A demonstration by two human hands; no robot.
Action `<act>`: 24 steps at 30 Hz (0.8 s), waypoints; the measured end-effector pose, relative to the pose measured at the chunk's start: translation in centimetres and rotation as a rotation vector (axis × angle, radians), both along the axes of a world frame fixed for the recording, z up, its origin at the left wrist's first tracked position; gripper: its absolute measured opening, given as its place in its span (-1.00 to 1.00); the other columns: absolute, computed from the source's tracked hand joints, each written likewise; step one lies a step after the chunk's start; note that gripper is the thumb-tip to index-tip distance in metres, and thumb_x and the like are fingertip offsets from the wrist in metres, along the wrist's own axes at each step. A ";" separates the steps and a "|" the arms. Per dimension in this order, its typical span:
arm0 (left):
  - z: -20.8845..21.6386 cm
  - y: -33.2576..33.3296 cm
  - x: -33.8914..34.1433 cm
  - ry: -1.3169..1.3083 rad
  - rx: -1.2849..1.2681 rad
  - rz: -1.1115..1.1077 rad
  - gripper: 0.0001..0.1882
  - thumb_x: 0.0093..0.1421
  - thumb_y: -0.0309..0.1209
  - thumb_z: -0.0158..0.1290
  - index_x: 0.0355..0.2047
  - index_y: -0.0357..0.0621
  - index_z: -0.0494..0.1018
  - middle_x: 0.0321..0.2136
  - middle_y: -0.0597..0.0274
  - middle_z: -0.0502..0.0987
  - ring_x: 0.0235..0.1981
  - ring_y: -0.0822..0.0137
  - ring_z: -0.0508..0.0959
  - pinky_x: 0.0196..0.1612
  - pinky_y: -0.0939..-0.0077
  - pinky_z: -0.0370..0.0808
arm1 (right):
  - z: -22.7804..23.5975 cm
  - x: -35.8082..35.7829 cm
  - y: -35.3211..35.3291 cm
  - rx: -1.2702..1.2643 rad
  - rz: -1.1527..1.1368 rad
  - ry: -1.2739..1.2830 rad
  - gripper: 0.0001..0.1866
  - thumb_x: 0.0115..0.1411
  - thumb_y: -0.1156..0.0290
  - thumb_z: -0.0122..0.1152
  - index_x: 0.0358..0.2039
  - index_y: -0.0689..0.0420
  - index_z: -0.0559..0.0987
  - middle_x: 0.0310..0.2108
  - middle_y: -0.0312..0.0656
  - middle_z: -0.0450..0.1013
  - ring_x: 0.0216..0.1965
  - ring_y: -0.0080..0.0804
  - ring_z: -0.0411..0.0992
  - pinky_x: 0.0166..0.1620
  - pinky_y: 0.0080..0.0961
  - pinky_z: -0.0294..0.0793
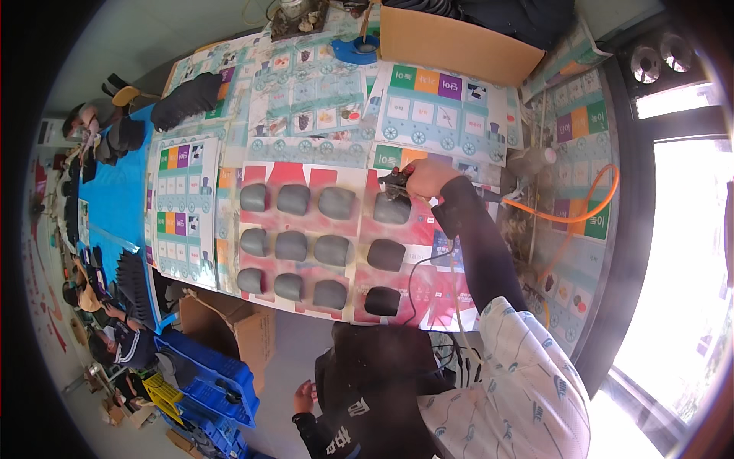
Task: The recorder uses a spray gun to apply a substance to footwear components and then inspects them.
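Spray gun [394, 183] in the right hand [428, 180], fingers closed around it, and it's poised right above the top grey piece [392, 209] of the right-hand column! An orange hose [554, 218] runs off to the right from beside that wrist and loops upward, while a black sleeve [482, 249] covers the forearm. Down low goes the left hand [304, 396], beside the person's body, well apart from the table; whether its fingers are spread or curled, too small to tell.

And look at the line-up: twelve rounded pieces, three rows of four, all on red-and-white sheets [348, 180], the bottom right one [382, 301] looking very dark. Beyond them, printed train posters [440, 115] cover the table, with a blue tape dispenser [355, 50] near its far edge. Right next to that, a cardboard box [462, 46] full of black items! Over on the left, a blue table cover [115, 195], blue crates [206, 375] on the near side, and co-workers alongside.
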State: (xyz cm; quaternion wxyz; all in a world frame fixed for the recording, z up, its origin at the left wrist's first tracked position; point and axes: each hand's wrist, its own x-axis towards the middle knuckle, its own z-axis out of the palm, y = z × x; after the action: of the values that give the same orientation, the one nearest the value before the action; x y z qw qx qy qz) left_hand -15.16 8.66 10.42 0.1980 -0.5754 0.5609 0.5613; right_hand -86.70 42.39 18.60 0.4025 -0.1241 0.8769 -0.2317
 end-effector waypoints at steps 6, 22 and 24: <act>-1.0 0.2 3.8 -0.037 -0.127 -0.382 -0.67 0.42 -0.31 0.02 0.14 -0.11 0.48 -0.19 0.36 0.58 -0.38 0.47 0.49 -0.33 0.57 0.50 | -1.6 -0.6 0.1 -0.001 0.004 -0.003 -0.72 -0.24 0.36 0.21 -0.50 0.27 0.65 -0.49 0.06 0.59 -0.41 0.01 0.59 -0.33 -0.19 0.54; -2.2 -0.7 2.1 0.037 0.088 0.070 -0.65 0.43 -0.25 0.00 0.14 -0.11 0.43 -0.12 0.20 0.59 -0.36 0.40 0.52 -0.24 0.46 0.52 | -1.7 -0.2 2.2 0.035 -0.109 0.024 -0.72 -0.16 0.34 0.23 -0.44 0.25 0.67 -0.45 0.11 0.59 -0.36 0.06 0.59 -0.33 -0.19 0.53; -2.1 -0.6 2.1 0.042 0.109 0.056 -0.64 0.43 -0.25 0.00 0.15 -0.12 0.43 -0.11 0.19 0.59 -0.34 0.39 0.53 -0.21 0.43 0.53 | -2.7 0.0 2.2 0.059 -0.032 0.068 -0.71 -0.15 0.34 0.23 -0.43 0.25 0.67 -0.45 0.12 0.59 -0.36 0.07 0.59 -0.32 -0.19 0.53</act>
State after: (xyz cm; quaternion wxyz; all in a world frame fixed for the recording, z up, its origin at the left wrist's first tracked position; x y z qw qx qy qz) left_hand -13.07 8.06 8.35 0.2016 -0.5673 0.5172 0.6084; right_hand -86.71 44.59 15.88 0.3721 -0.1057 0.8984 -0.2078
